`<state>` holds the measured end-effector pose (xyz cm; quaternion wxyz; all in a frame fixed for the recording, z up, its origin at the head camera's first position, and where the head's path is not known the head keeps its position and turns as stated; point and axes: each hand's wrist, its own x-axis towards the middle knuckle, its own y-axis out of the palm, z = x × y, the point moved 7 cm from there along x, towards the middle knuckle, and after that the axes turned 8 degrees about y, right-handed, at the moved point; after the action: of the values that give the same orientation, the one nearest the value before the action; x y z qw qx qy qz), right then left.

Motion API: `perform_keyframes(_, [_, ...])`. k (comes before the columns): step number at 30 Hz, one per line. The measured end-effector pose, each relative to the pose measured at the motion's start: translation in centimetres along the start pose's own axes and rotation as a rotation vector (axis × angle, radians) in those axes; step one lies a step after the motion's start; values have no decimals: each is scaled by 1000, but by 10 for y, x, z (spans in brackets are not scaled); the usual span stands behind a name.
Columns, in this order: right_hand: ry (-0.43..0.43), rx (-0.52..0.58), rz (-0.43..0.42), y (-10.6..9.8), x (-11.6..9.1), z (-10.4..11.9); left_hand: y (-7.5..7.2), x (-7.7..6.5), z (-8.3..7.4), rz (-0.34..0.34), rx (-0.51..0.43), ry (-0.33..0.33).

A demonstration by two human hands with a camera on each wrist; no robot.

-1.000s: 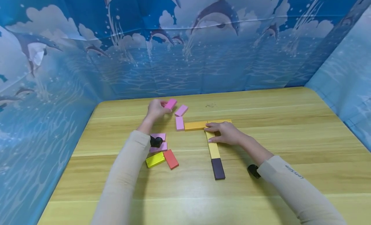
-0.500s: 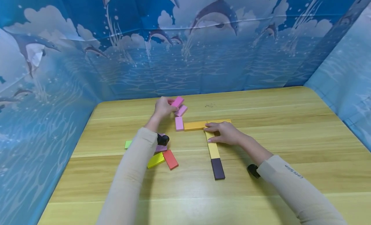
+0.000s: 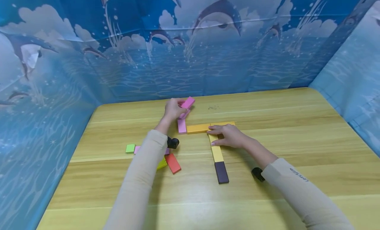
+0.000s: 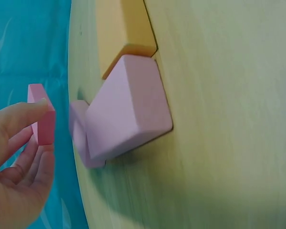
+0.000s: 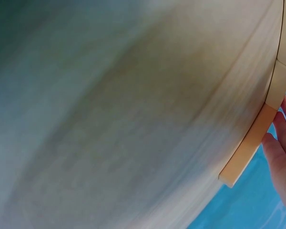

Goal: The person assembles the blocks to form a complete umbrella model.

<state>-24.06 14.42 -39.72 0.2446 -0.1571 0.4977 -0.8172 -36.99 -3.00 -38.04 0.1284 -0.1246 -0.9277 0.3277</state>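
A wood-grain table (image 3: pixel 297 131) is hemmed in by blue sheeting (image 3: pixel 166 70) printed with dolphins, clouds and sea, spread across the top of the head view. Near the table's far edge, at upper center, a bright pink block (image 3: pixel 188 102) is pinched between thumb and fingers by the left hand (image 3: pixel 173 109). Right of center, orange blocks (image 3: pixel 198 128) and pale yellow blocks (image 3: pixel 217 154) are touched by the right hand (image 3: pixel 230 136), its fingers relaxed. A light pink block (image 3: pixel 183 115) is overlapped in the head view; in the left wrist view, a gap is revealed. A dark block (image 3: pixel 221 173), red block (image 3: pixel 173 163) and green block (image 3: pixel 130 148) are captured only from the head.
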Motion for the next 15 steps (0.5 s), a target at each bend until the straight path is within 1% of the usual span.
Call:
perform_keyframes(4, [14, 8, 2, 0, -1, 0, 3, 1, -4, -15, 22, 20])
perform_keyframes(9, [18, 10, 10, 0, -1, 0, 6, 3, -6, -35, 21, 28])
perform_keyframes(15, [21, 21, 15, 0, -1, 0, 11, 6, -7, -34, 45, 47])
